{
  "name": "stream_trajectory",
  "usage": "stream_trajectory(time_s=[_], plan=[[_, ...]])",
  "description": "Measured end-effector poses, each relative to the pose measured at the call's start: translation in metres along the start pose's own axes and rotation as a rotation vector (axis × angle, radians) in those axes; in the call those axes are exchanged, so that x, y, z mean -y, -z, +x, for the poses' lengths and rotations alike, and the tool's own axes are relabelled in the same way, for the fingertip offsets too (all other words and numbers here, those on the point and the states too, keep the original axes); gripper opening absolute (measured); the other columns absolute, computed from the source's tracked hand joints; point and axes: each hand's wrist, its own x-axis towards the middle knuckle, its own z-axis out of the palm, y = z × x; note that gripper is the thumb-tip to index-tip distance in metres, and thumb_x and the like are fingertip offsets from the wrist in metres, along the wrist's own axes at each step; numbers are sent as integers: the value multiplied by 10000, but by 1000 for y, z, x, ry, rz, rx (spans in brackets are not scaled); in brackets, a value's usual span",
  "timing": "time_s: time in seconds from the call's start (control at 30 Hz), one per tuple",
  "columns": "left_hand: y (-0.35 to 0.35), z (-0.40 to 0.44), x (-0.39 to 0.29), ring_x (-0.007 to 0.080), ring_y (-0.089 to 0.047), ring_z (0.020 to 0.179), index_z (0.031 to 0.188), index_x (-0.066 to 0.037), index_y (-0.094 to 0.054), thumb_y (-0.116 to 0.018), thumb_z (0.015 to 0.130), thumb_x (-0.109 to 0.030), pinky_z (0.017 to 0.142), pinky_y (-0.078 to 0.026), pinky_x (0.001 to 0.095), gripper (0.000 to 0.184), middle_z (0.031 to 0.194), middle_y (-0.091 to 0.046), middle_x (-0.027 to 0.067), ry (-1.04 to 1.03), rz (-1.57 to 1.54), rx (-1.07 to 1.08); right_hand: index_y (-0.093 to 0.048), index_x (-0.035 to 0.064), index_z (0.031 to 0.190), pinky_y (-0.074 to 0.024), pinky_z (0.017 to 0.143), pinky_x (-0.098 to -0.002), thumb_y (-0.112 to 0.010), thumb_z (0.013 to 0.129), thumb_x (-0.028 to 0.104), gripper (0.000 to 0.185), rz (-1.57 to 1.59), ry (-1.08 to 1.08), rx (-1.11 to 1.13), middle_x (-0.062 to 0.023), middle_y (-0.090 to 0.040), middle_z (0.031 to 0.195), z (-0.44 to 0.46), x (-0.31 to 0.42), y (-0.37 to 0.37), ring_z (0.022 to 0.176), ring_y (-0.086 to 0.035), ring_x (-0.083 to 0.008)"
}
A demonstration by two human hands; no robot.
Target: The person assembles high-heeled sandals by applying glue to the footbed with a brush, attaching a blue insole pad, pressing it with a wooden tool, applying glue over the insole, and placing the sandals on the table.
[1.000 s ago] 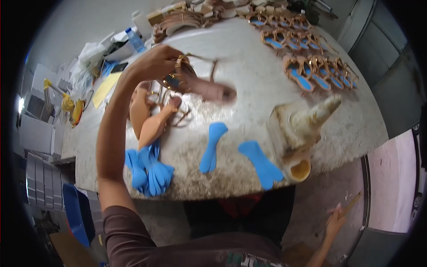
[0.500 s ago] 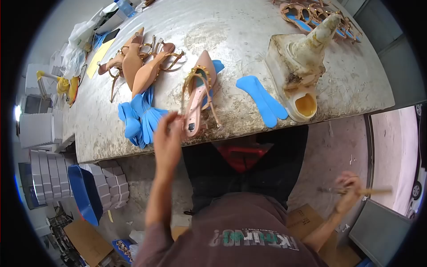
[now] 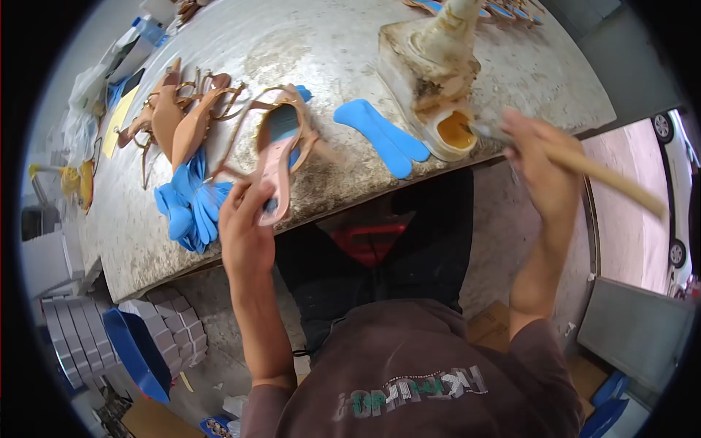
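My left hand point(image 3: 248, 226) grips the heel end of a pink studded shoe point(image 3: 274, 175), whose straps stand up around it; it lies over a blue insole that is mostly hidden. In my right hand point(image 3: 540, 157) is a wooden-handled brush point(image 3: 610, 179), its tip at the mouth of the glue pot point(image 3: 454, 131) with amber glue inside. Between shoe and pot lie blue insoles point(image 3: 383, 139). To the left, a bunch of blue insoles point(image 3: 191, 208) rests against tan strappy shoes point(image 3: 175, 120).
The worktable point(image 3: 321, 58) has a worn front edge near my body. Finished-looking sandals point(image 3: 504, 11) are at its far right. A blue bin point(image 3: 137, 354) and stacked white boxes point(image 3: 80, 339) stand at lower left, and a grey panel point(image 3: 635, 328) at lower right.
The studded shoe, first held up in my left hand, was set down by the front edge and is now gripped at its heel. My right hand has risen with the brush to the glue pot.
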Motion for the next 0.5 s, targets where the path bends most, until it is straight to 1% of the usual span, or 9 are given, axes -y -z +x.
stream_trajectory(time_s=[0.03,0.07,0.17,0.23,0.33,0.37,0.4,0.47,0.5], plan=[[-9,-16,-5,140,-654,848,1192,81,-491,-625,856,28,689,-502,217,365,962,-667,137,-44,12,-18,-713,-25,911,-418,558,-229,-676,893,242,270,-58,-7,42,-30,-630,649,10,-9,-8,622,-549,-84],[-10,-31,-3,140,-662,845,1219,63,-459,-625,852,30,700,-509,216,405,953,-672,147,-116,87,-34,-722,-4,924,-433,593,-232,-661,898,239,251,-99,-18,271,-30,-650,701,18,-3,-3,648,-551,-85],[-16,-64,11,120,-654,775,1185,67,-469,-634,829,28,681,-503,214,394,917,-674,115,2,215,-70,-719,-15,922,-446,625,-244,-638,911,228,256,41,63,226,-72,-683,803,11,-3,27,682,-558,-104],[-6,-62,31,113,-644,753,1179,68,-465,-645,822,21,658,-506,224,402,909,-666,110,143,38,-3,-705,-41,921,-458,647,-246,-597,934,193,258,127,182,109,-120,-694,903,4,6,47,721,-579,-132],[2,-63,53,129,-642,710,1018,39,-557,-596,874,-45,581,-524,255,172,862,-638,87,-41,217,-62,-681,-72,972,-486,662,-259,-563,970,222,317,168,266,72,-170,-688,924,8,-9,47,721,-603,-160],[4,-54,48,171,-639,636,974,45,-581,-551,912,-124,531,-530,295,182,838,-623,111,216,33,-129,-675,-77,986,-496,663,-265,-559,978,249,346,202,263,85,-175,-685,916,10,-15,42,722,-611,-166],[10,-50,47,171,-639,636,974,45,-581,-551,912,-124,531,-530,295,182,838,-623,111,219,32,-130,-663,-80,1022,-510,656,-280,-545,988,292,392,165,123,226,-167,-678,877,11,-27,41,723,-621,-182],[20,-45,48,209,-627,565,1034,55,-559,-515,935,-206,486,-528,332,283,817,-618,154,382,-100,33,-659,-80,1041,-523,661,-280,-478,1012,285,408,175,146,302,-165,-671,887,-3,-21,60,730,-630,-203],[14,-47,46,246,-619,528,1092,59,-521,-495,922,-230,451,-524,358,337,790,-618,183,355,-176,-18,-654,-67,972,-558,603,-270,-442,1018,280,409,274,225,-62,-158,-688,828,-19,-20,70,673,-646,-173]])
